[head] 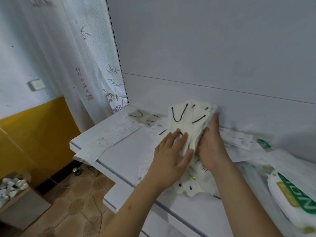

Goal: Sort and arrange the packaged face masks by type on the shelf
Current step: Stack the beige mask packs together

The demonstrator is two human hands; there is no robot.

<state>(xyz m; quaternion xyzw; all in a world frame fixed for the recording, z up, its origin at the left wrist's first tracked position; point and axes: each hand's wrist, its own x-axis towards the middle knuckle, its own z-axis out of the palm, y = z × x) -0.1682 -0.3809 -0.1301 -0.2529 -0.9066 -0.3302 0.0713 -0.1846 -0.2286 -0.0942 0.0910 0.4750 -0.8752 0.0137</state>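
On the white shelf (123, 156), near its back wall, a stack of cream face masks with black ear loops (185, 124) stands tilted between two bare hands. The left hand (171, 151) lies flat against the stack's near left face, fingers straight and spread, pressing rather than clasping. The right hand (211, 142) rests against the stack's right edge, fingers extended toward the far wall, thumb side touching the packs; this grip looks flat as well, with no curl around the stack. Just below the wrists, more cream masks with dark dots (191, 187) lie on the shelf. To the left, a long clear packet (109, 142) lies slantwise, reaching over the near edge, and a flat mask packet with a dark loop (142, 116) lies farther back. To the right, pale packets (237, 139) sit in a loose heap, and a packet with green lettering (297, 200) lies nearest on the right. A sheer curtain with bamboo print (85, 65) hangs far left.
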